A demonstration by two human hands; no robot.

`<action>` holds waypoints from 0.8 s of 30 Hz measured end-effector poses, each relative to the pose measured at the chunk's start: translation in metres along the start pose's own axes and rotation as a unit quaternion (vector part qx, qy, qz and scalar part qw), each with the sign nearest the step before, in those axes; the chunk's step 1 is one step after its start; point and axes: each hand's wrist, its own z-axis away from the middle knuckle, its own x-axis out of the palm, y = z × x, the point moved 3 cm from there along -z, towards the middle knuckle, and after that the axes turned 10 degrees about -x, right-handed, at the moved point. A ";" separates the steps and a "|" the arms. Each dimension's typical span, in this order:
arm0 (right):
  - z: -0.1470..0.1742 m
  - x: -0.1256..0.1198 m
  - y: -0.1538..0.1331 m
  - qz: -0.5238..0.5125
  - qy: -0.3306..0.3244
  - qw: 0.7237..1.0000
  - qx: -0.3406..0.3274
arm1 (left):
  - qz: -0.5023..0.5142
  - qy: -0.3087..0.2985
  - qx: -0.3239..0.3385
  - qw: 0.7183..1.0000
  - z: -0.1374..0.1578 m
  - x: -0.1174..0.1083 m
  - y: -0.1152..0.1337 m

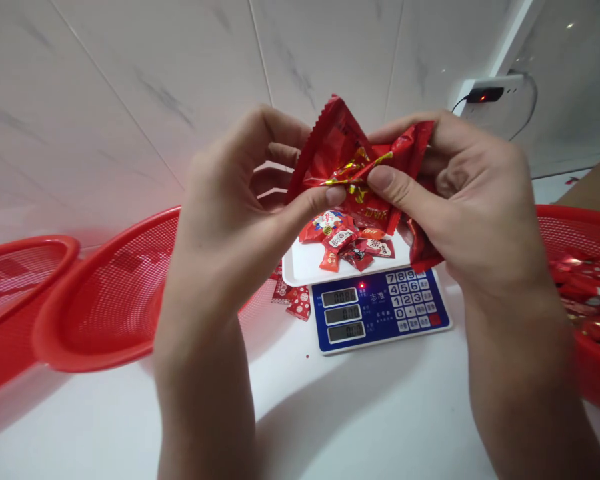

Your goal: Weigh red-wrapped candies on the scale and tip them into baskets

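Observation:
My left hand (230, 207) and my right hand (460, 193) both pinch a red foil bag (340, 150) with gold print, held up in front of me above a scale. The thumbs meet near the bag's middle and its top edge is spread apart. Below the bag, a white scale tray (300, 267) carries several small red wrapped candies (347, 240). The blue digital scale (380, 310) shows lit displays and a keypad.
Two red mesh baskets (105, 300) sit to the left on the white counter. Another red basket (580, 300) with red packets stands at the right. A few red packets (293, 297) lie beside the scale. A wall socket with a plug (485, 97) is at the back right.

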 end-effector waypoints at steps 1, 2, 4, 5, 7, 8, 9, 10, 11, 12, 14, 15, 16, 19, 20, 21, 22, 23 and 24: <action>-0.001 0.000 0.002 -0.007 -0.001 1.000 0.002 | 0.000 -0.002 -0.005 1.000 -0.001 0.001 -0.002; -0.001 0.000 0.006 -0.016 -0.007 1.000 0.008 | 0.005 -0.005 -0.017 1.000 -0.003 0.004 -0.006; -0.002 -0.001 0.019 -0.021 -0.026 0.999 0.039 | 0.018 -0.007 -0.056 0.998 -0.008 0.011 -0.018; -0.003 -0.003 0.027 -0.008 -0.029 0.998 0.061 | 0.027 -0.002 -0.074 0.997 -0.011 0.016 -0.026; -0.003 -0.010 0.041 0.052 -0.007 0.994 0.097 | 0.054 0.018 -0.098 0.994 -0.017 0.026 -0.041; -0.003 -0.016 0.047 0.091 0.015 0.990 0.107 | 0.070 0.030 -0.104 0.992 -0.019 0.031 -0.046; -0.004 -0.022 0.052 0.130 0.035 0.984 0.114 | 0.083 0.040 -0.109 0.990 -0.020 0.035 -0.051; -0.004 -0.027 0.055 0.165 0.044 0.978 0.122 | 0.094 0.049 -0.113 0.988 -0.021 0.038 -0.054; -0.003 -0.031 0.059 0.195 0.040 0.971 0.133 | 0.100 0.058 -0.117 0.986 -0.022 0.040 -0.056; -0.003 -0.033 0.061 0.218 0.024 0.965 0.146 | 0.105 0.069 -0.117 0.985 -0.022 0.041 -0.057; -0.003 -0.034 0.065 0.238 -0.015 0.957 0.165 | 0.118 0.090 -0.119 0.982 -0.022 0.042 -0.060; -0.003 -0.034 0.065 0.234 -0.029 0.957 0.168 | 0.126 0.094 -0.122 0.980 -0.023 0.043 -0.062; -0.003 -0.032 0.065 0.228 -0.032 0.959 0.168 | 0.131 0.093 -0.128 0.979 -0.023 0.045 -0.066; -0.004 -0.029 0.064 0.242 -0.009 0.954 0.178 | 0.085 0.048 -0.168 0.981 -0.025 0.055 -0.079; -0.004 -0.029 0.064 0.259 0.001 0.948 0.186 | 0.051 0.028 -0.191 0.980 -0.026 0.057 -0.084; -0.004 -0.030 0.063 0.276 0.009 0.941 0.196 | 0.015 0.017 -0.212 0.977 -0.026 0.056 -0.088; -0.004 -0.031 0.062 0.288 0.014 0.935 0.205 | -0.015 0.014 -0.228 0.974 -0.027 0.053 -0.091; -0.005 -0.032 0.061 0.296 0.014 0.931 0.214 | -0.035 0.023 -0.235 0.971 -0.027 0.047 -0.091; -0.005 -0.034 0.059 0.298 0.012 0.928 0.222 | -0.045 0.040 -0.235 0.970 -0.028 0.038 -0.090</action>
